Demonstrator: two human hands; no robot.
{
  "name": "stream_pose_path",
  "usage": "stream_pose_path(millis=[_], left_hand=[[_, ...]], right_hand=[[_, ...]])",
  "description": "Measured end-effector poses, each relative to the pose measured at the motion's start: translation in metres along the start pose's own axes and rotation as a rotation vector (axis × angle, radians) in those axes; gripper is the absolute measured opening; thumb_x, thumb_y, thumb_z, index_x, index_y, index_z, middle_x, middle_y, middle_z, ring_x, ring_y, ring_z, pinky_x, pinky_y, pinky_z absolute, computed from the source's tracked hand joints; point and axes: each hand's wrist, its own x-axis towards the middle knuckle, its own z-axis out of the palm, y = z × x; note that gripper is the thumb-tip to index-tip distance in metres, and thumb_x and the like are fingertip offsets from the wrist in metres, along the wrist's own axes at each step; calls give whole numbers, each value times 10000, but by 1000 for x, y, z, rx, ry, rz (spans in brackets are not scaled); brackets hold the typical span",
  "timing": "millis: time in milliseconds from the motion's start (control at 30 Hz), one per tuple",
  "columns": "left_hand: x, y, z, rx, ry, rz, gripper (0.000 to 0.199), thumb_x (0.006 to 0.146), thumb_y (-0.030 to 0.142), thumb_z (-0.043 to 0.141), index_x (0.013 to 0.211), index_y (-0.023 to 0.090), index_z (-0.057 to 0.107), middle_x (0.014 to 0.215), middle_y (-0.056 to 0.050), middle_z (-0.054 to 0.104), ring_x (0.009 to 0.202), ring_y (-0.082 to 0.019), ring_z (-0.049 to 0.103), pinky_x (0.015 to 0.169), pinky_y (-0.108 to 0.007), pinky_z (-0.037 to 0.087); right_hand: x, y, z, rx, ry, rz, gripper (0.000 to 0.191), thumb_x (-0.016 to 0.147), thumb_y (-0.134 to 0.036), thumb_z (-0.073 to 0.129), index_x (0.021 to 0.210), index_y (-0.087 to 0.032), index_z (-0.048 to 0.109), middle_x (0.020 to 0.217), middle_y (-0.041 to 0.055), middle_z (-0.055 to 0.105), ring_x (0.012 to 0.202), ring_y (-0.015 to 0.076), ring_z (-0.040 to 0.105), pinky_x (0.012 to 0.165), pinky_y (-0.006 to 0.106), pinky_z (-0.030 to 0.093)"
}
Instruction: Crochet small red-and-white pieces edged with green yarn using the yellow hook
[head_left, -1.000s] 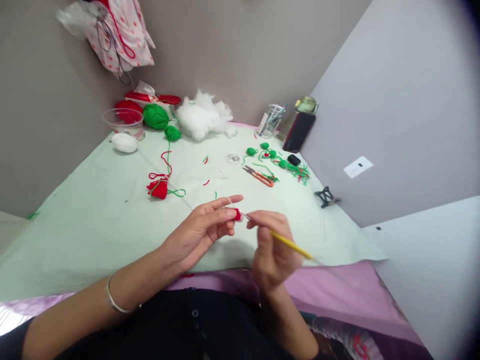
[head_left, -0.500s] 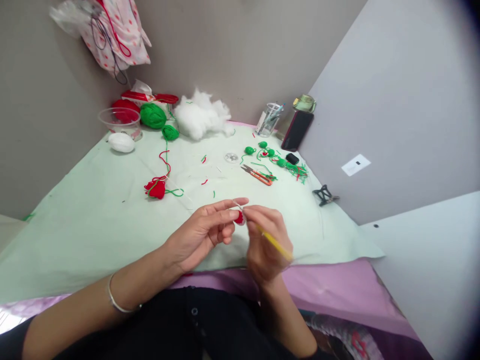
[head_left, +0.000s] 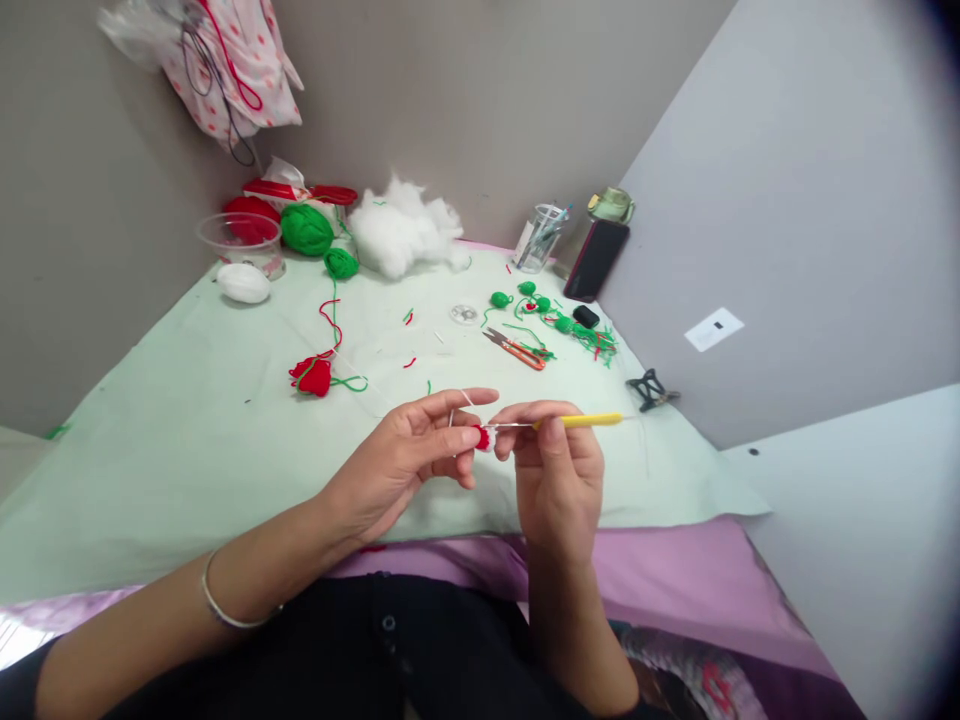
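Between the thumb and fingers of my left hand [head_left: 420,440] is a small red and white crochet piece [head_left: 486,437]. White yarn [head_left: 466,397] runs over my left index finger, which is stretched out. My right hand [head_left: 559,465] grips a crochet hook [head_left: 589,420] by its yellow handle, held nearly level. The hook's thin metal shaft points left and reaches the crochet piece; its tip is too small to make out. Both hands are over the near part of the table.
Orange snips [head_left: 515,349] and green crocheted balls [head_left: 500,300] lie beyond my hands. Red yarn [head_left: 311,376] is at left. White stuffing [head_left: 405,228], green yarn [head_left: 306,231] and a plastic tub [head_left: 240,240] stand at the back. A phone [head_left: 596,260] leans at right.
My right hand has turned and shifted right, swinging the hook from slanted down to nearly level. The crochet piece now shows more of its white edge. My left hand has barely moved.
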Motion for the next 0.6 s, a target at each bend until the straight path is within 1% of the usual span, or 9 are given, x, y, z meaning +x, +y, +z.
stream_pose_path(millis=[67,133,200,267,333,400,467,533,600], left_hand=[[-1,0,-1,29,15,10,329,848,209,810,1177,224,795,857,29,646,578,-49,612,607,-192,541],[-1,-2,-1,64,49,55,346,837,203,816,1182,223,793,853,27,634,607,-61,610,595,-193,543],[-2,-6,0,85,93,126,381,823,192,832,1199,230,786,842,28,626,653,-74,609,601,-189,550],[-2,-9,0,71,125,167,431,811,186,848,1232,238,770,828,30,630,683,-79,607,614,-180,552],[-1,-10,1,8,121,113,458,822,196,846,1269,222,750,804,28,635,666,-72,593,621,-177,553],[-1,-8,1,-73,101,0,434,850,182,817,1277,172,742,780,20,634,624,-54,561,610,-170,546],[0,-4,0,-129,94,-72,397,871,146,782,1266,134,744,755,21,621,586,-36,524,589,-155,532],[-1,-1,0,-131,94,-53,397,869,125,774,1264,137,744,753,27,619,572,-31,517,572,-148,521],[-2,-1,1,-90,71,-13,408,858,150,792,1263,164,745,785,25,642,564,-39,541,567,-169,531]], right_hand=[[-2,-3,-2,-51,-17,-18,223,1065,-267,496,976,-235,698,887,16,773,665,120,684,635,274,577],[-6,-4,-2,-224,-34,-115,235,1069,-214,464,1028,-243,693,936,21,767,714,125,701,678,291,595],[-11,-2,-2,-483,-90,-301,243,1045,-148,483,1112,-249,694,992,38,762,819,146,722,743,312,609],[-15,3,-1,-746,-130,-525,278,997,-99,558,1186,-243,702,1037,63,756,921,174,724,783,321,610],[-17,8,0,-898,-107,-665,320,953,-75,628,1211,-240,720,1063,80,740,961,189,718,785,322,608],[-16,9,1,-873,-47,-645,306,955,-77,625,1185,-244,737,1048,76,723,941,188,710,777,330,602],[-13,7,1,-686,12,-507,261,992,-105,563,1117,-250,742,964,52,713,856,174,691,734,335,586],[-9,3,2,-461,49,-352,246,1026,-151,511,1049,-250,734,882,29,697,738,155,654,651,321,557],[-7,0,4,-351,21,-263,228,1032,-188,518,1009,-249,737,880,28,706,736,158,661,639,321,560]])
